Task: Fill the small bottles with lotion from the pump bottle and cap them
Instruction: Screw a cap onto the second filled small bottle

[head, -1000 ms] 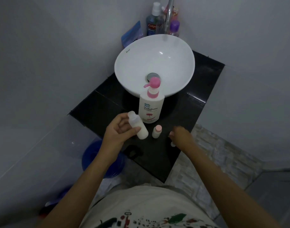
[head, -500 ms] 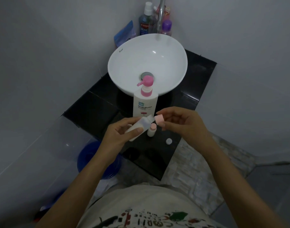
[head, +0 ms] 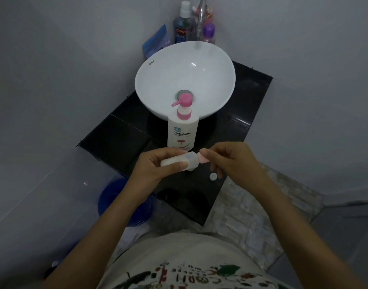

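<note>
Head view — hands?
— Left hand (head: 158,166) grips small bottle (head: 178,161), tilted sideways above surface (head: 120,138). Right hand (head: 233,161) pinches pink cap (head: 203,158) at its neck.
— Pump bottle (head: 182,130)?
— Upright, just behind, before basin (head: 158,80).

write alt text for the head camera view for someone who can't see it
Seen from above, a person's left hand holds a small bottle tilted sideways while the right hand pinches a pink cap at its neck. Behind them, a pump bottle stands on a black counter before a white basin; a white cap lies nearby.
</note>
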A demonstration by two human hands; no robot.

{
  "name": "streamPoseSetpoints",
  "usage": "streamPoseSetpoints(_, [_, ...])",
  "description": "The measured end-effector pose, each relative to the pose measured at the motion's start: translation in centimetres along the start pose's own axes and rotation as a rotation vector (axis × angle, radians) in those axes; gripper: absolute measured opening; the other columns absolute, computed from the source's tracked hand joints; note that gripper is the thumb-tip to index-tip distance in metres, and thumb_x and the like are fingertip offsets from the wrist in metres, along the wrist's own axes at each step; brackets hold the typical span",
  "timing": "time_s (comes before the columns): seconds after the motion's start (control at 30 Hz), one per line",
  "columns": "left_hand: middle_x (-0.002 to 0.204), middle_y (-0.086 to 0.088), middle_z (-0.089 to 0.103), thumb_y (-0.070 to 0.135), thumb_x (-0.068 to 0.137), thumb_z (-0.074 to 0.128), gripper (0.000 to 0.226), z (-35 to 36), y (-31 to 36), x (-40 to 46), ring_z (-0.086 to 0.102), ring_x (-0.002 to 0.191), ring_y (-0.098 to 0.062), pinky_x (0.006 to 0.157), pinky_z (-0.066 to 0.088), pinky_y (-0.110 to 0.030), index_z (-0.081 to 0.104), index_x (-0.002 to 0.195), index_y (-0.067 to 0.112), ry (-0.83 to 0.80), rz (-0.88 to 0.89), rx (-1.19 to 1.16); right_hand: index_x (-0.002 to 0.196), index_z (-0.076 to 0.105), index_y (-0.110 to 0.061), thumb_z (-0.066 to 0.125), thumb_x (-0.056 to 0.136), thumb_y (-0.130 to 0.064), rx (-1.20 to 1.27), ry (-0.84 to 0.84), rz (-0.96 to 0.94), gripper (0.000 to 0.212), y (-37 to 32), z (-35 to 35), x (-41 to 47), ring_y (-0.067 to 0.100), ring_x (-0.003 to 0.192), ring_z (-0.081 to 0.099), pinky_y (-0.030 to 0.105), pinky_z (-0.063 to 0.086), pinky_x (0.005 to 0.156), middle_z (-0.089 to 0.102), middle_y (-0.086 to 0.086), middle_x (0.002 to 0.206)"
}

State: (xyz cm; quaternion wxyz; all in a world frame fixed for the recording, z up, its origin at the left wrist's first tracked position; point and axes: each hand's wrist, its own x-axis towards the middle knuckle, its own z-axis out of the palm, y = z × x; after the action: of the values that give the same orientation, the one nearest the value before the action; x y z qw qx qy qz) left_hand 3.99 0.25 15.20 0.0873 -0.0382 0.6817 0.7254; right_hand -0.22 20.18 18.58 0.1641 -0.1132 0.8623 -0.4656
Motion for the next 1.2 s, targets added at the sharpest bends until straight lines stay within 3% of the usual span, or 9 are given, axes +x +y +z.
streamPoseSetpoints(0.1, [0.095, 0.012, 0.073, 0.022, 0.067, 0.070, 0.029, 0.0, 0.2, 0.0, 0.066, 0.095, -0.004, 0.075, 0.052, -0.016, 0.071, 0.096, 0.021, -0.006, 0.010, -0.004, 0.074, 0.066, -0.011, 0.045, 0.080, -0.056, -0.010, -0.001, 0.042, 0.050, -0.4, 0.2, -0.1, 0.015, 0.045, 0.055, 0.022, 0.048, 0.052, 0.064, 0.003, 0.057])
streamPoseSetpoints(0.23, [0.094, 0.016, 0.073, 0.021, 0.067, 0.069, 0.028, -0.2, 0.7, 0.0, 0.065, 0.095, -0.001, 0.074, 0.051, -0.013, 0.071, 0.095, 0.022, -0.009, 0.024, -0.015, 0.099, 0.061, -0.022, 0.062, 0.084, -0.031, 0.083, -0.085, -0.062, 0.017, -0.3, -0.6, -0.4, 0.015, 0.066, 0.065, 0.021, 0.054, 0.061, 0.067, 0.000, 0.082])
streamPoseSetpoints(0.33, [0.092, 0.018, 0.073, 0.021, 0.066, 0.068, 0.028, -0.1, 0.9, -0.1, 0.065, 0.094, 0.001, 0.073, 0.051, -0.012, 0.070, 0.094, 0.021, -0.022, 0.029, -0.024, 0.089, 0.065, -0.017, 0.062, 0.087, -0.023, 0.131, -0.020, -0.057, 0.007, -0.3, 0.0, -0.5, 0.015, 0.051, 0.061, 0.018, 0.048, 0.051, 0.067, 0.000, 0.069])
streamPoseSetpoints(0.47, [0.095, 0.015, 0.073, 0.023, 0.066, 0.070, 0.029, 0.0, 0.8, -0.2, 0.065, 0.096, -0.002, 0.076, 0.052, -0.014, 0.070, 0.095, 0.021, -0.023, 0.026, -0.024, 0.074, 0.065, -0.009, 0.046, 0.086, -0.049, 0.004, 0.073, 0.044, 0.046, -0.7, 1.0, -0.6, 0.007, 0.039, 0.050, 0.018, 0.042, 0.048, 0.062, 0.008, 0.056])
streamPoseSetpoints(0.67, [0.097, 0.011, 0.073, 0.023, 0.066, 0.070, 0.030, 0.0, 0.7, -0.2, 0.066, 0.097, -0.005, 0.076, 0.052, -0.016, 0.071, 0.096, 0.021, -0.013, 0.026, -0.022, 0.093, 0.063, -0.018, 0.062, 0.086, -0.024, 0.082, -0.010, -0.107, 0.009, -0.4, -0.2, -1.0, 0.015, 0.058, 0.063, 0.021, 0.053, 0.057, 0.066, 0.001, 0.075])
streamPoseSetpoints(0.83, [0.093, 0.016, 0.073, 0.022, 0.066, 0.069, 0.029, 0.3, 1.0, -0.5, 0.065, 0.094, -0.001, 0.076, 0.052, -0.014, 0.070, 0.094, 0.021, -0.034, 0.042, -0.019, 0.076, 0.060, -0.017, 0.046, 0.085, -0.048, 0.050, 0.089, 0.006, 0.035, -0.6, 1.0, -1.2, 0.008, 0.041, 0.052, 0.023, 0.046, 0.047, 0.060, 0.002, 0.057])
streamPoseSetpoints(0.97, [0.093, 0.017, 0.073, 0.020, 0.067, 0.069, 0.029, 0.2, 1.0, -0.5, 0.065, 0.094, 0.000, 0.075, 0.051, -0.013, 0.070, 0.095, 0.020, -0.025, 0.031, -0.025, 0.100, 0.062, -0.017, 0.058, 0.087, -0.028, 0.158, -0.040, -0.101, 0.017, -0.6, 0.2, -1.4, 0.008, 0.059, 0.061, 0.012, 0.044, 0.052, 0.066, 0.002, 0.079])
streamPoseSetpoints(1.03, [0.094, 0.015, 0.073, 0.019, 0.067, 0.069, 0.029, 0.2, 0.9, -0.6, 0.065, 0.095, -0.002, 0.075, 0.052, -0.014, 0.070, 0.096, 0.019, -0.031, 0.032, -0.018, 0.092, 0.065, -0.014, 0.059, 0.087, -0.026, 0.125, -0.018, -0.072, 0.013, -0.3, 0.4, -1.4, 0.009, 0.053, 0.060, 0.012, 0.044, 0.050, 0.066, 0.000, 0.071])
streamPoseSetpoints(1.2, [0.099, 0.010, 0.073, 0.022, 0.067, 0.071, 0.031, 0.4, 0.6, -0.7, 0.066, 0.098, -0.006, 0.076, 0.053, -0.017, 0.071, 0.098, 0.020, -0.029, 0.020, 0.014, 0.079, 0.066, -0.011, 0.048, 0.079, -0.053, 0.162, 0.082, 0.043, 0.045, -0.5, 1.0, -1.4, 0.014, 0.044, 0.055, 0.018, 0.044, 0.047, 0.065, 0.006, 0.061])
